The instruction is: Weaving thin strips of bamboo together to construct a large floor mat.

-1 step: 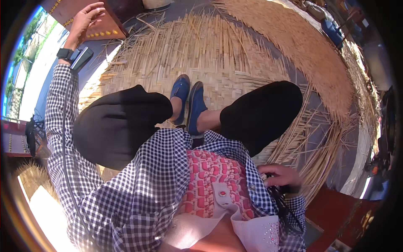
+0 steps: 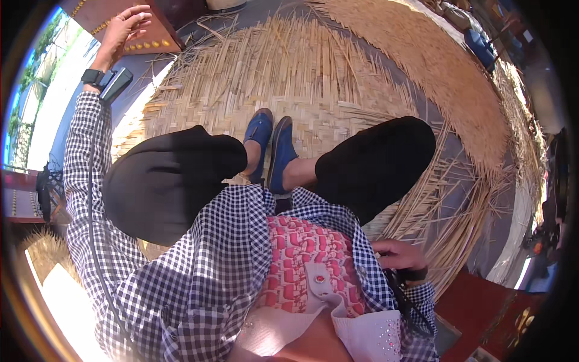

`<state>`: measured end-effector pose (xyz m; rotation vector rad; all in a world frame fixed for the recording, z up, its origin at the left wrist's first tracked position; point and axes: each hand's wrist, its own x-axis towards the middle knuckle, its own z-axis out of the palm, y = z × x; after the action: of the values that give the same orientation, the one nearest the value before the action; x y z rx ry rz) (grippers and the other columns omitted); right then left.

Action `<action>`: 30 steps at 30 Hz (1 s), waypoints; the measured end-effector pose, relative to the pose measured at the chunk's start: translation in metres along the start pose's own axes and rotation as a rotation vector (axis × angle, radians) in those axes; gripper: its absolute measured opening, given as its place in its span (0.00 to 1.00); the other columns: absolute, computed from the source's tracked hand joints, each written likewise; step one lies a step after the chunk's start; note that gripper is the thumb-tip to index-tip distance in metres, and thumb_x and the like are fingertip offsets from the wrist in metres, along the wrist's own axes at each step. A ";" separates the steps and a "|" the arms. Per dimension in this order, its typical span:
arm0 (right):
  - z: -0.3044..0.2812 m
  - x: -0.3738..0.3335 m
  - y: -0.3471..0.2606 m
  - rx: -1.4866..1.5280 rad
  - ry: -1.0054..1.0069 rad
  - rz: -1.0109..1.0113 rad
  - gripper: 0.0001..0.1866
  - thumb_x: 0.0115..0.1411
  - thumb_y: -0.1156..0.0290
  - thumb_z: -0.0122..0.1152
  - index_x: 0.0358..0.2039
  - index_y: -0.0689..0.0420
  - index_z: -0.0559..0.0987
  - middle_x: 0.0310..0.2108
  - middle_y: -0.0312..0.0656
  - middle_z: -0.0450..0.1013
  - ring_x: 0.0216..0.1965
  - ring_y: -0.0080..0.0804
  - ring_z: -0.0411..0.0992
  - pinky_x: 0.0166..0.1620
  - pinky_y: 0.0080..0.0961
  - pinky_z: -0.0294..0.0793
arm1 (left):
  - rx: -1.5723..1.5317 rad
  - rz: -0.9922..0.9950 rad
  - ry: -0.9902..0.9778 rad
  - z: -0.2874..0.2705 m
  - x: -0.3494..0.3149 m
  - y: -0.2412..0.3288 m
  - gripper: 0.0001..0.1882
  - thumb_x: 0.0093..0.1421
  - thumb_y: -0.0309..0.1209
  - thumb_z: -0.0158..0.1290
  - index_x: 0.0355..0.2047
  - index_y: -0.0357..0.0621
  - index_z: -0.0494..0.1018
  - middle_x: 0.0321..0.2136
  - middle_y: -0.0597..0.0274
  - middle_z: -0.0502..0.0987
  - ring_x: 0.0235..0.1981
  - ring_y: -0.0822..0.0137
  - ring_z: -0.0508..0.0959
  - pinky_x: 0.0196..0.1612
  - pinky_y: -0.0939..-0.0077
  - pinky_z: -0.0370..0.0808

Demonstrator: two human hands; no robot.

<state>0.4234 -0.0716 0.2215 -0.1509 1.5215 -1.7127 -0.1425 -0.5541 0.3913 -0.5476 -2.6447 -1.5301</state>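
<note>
I sit cross-legged on a round woven straw mat (image 2: 289, 78), with black trousers and blue shoes (image 2: 271, 145) in the middle of the view. My left hand (image 2: 123, 27) reaches far up to the left, fingers spread, resting on a brown wooden piece with brass studs (image 2: 154, 39). It holds nothing. A black watch and a black clip-on device (image 2: 111, 81) sit at that wrist. My right hand (image 2: 395, 253) lies low by my right hip, fingers curled, next to loose straw strips (image 2: 446, 223). Whether it grips anything is hidden.
Unwoven straw ends fan out along the mat's right edge (image 2: 476, 120). A red-brown board (image 2: 476, 308) lies at the lower right. Blue and dark items (image 2: 482, 42) sit at the top right. A black cable runs down my left sleeve.
</note>
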 end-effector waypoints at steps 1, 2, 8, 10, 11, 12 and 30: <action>0.000 0.000 0.006 0.146 -0.029 0.089 0.21 0.66 0.66 0.56 0.54 0.65 0.73 0.49 0.40 0.74 0.49 0.26 0.69 0.55 0.27 0.67 | 0.025 -0.055 -0.047 0.000 -0.004 -0.006 0.18 0.67 0.38 0.52 0.56 0.49 0.73 0.47 0.67 0.79 0.46 0.76 0.79 0.48 0.81 0.75; -0.002 -0.002 0.004 0.145 -0.056 0.106 0.21 0.66 0.66 0.56 0.54 0.65 0.73 0.49 0.40 0.74 0.49 0.26 0.69 0.55 0.27 0.67 | 0.051 -0.114 -0.090 -0.002 -0.010 -0.013 0.18 0.67 0.39 0.52 0.55 0.49 0.73 0.46 0.69 0.79 0.45 0.77 0.79 0.47 0.82 0.74; 0.024 -0.032 -0.027 0.321 0.225 0.107 0.19 0.67 0.71 0.49 0.55 0.68 0.74 0.47 0.40 0.77 0.45 0.22 0.72 0.50 0.22 0.71 | 0.459 0.003 -0.313 0.044 -0.007 -0.077 0.15 0.66 0.32 0.51 0.52 0.49 0.75 0.40 0.67 0.81 0.37 0.75 0.78 0.39 0.78 0.75; 0.024 -0.035 -0.048 0.457 0.203 0.090 0.18 0.67 0.71 0.49 0.53 0.67 0.75 0.48 0.41 0.77 0.45 0.22 0.73 0.51 0.22 0.71 | 0.800 0.323 -0.379 0.037 0.002 -0.108 0.15 0.61 0.27 0.53 0.49 0.44 0.76 0.37 0.60 0.81 0.35 0.72 0.79 0.38 0.74 0.75; 0.024 -0.027 -0.055 0.437 0.307 0.166 0.17 0.67 0.71 0.50 0.52 0.67 0.75 0.47 0.41 0.77 0.45 0.22 0.73 0.51 0.22 0.71 | 0.895 0.210 -0.514 0.040 0.002 -0.125 0.14 0.57 0.24 0.55 0.45 0.41 0.77 0.34 0.54 0.81 0.34 0.69 0.79 0.38 0.72 0.75; 0.018 -0.010 -0.066 0.406 0.398 0.230 0.17 0.67 0.71 0.50 0.52 0.67 0.76 0.47 0.40 0.77 0.45 0.22 0.73 0.51 0.22 0.70 | 0.737 0.141 -0.553 0.042 -0.002 -0.143 0.13 0.58 0.25 0.56 0.44 0.40 0.77 0.34 0.56 0.81 0.34 0.69 0.79 0.39 0.72 0.76; -0.149 0.317 -0.050 -0.038 0.565 0.120 0.07 0.66 0.70 0.53 0.39 0.59 0.75 0.32 0.35 0.74 0.32 0.23 0.73 0.38 0.21 0.74 | 0.323 0.087 -0.541 0.347 -0.048 -0.236 0.08 0.58 0.31 0.56 0.35 0.43 0.73 0.33 0.53 0.73 0.37 0.53 0.75 0.43 0.59 0.72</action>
<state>0.1055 -0.1594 0.0944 0.4324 1.9189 -1.7106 -0.1237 -0.3808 0.0063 -1.1646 -3.1040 -0.9999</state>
